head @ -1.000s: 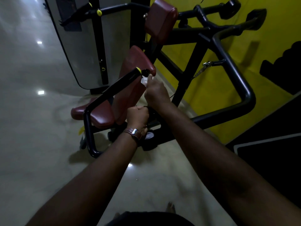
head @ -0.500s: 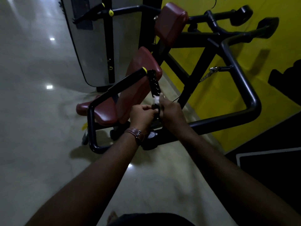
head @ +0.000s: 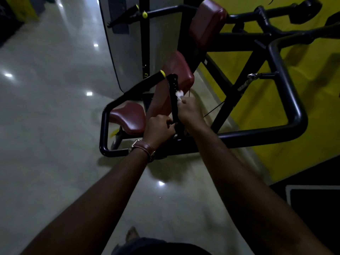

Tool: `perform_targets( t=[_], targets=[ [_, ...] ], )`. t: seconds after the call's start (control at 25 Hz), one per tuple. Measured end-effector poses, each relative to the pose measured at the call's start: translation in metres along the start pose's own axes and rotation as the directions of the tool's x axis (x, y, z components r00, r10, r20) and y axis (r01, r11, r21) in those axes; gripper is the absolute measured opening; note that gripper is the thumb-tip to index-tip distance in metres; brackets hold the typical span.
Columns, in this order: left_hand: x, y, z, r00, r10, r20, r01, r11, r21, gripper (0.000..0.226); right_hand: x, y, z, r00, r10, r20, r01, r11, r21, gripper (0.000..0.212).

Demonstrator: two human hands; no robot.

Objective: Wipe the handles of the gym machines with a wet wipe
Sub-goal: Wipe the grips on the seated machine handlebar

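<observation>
**Wipe on the black handle, mid-frame**

Dead centre of the frame, the right hand [head: 190, 112] pinches a crumpled white wet wipe [head: 180, 94] in its curled fingers and presses it against the black handle [head: 173, 96], an upright bar that stands in front of the maroon back pad [head: 179, 78]. The wipe sits on the handle's right side, a little below its top end. Just lower left, the left hand [head: 159, 128] curls round the foot of that same handle, fingers closed on it, a brown leather watch strap [head: 145, 147] on the wrist. Both forearms reach in from the bottom edge. Left of the hands lies the maroon seat [head: 127, 116], ringed by the machine's black tube frame [head: 292, 100], which sweeps out to the right against the yellow wall [head: 312, 74]. A yellow-tipped black lever [head: 147, 82] slants just above and left of the handle. At upper centre a second maroon pad [head: 207, 21] sits on the frame. The glossy pale floor [head: 46, 126] fills the left side, dotted with bright light reflections.
</observation>
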State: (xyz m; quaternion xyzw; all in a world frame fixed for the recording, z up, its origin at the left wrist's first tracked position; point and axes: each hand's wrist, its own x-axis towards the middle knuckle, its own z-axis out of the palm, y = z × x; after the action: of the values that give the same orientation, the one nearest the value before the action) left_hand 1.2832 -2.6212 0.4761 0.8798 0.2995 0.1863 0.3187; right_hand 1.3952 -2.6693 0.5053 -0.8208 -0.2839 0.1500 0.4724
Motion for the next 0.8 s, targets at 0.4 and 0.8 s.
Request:
perform_targets(
  t=[0.4, 0.8],
  targets=[
    [-0.013, 0.002, -0.003, 1.0, -0.004, -0.018, 0.004, 1.0, -0.012, 0.019, -0.037, 0.023, -0.008, 0.909, -0.275, 0.313, 0.415, 0.658, -0.628, 0.059],
    [-0.029, 0.001, 0.006, 0.989, -0.043, -0.14, 0.041, 0.999, -0.02, 0.021, -0.05, 0.017, -0.026, 0.881, -0.383, 0.279, 0.474, 0.688, -0.55, 0.013]
  ],
)
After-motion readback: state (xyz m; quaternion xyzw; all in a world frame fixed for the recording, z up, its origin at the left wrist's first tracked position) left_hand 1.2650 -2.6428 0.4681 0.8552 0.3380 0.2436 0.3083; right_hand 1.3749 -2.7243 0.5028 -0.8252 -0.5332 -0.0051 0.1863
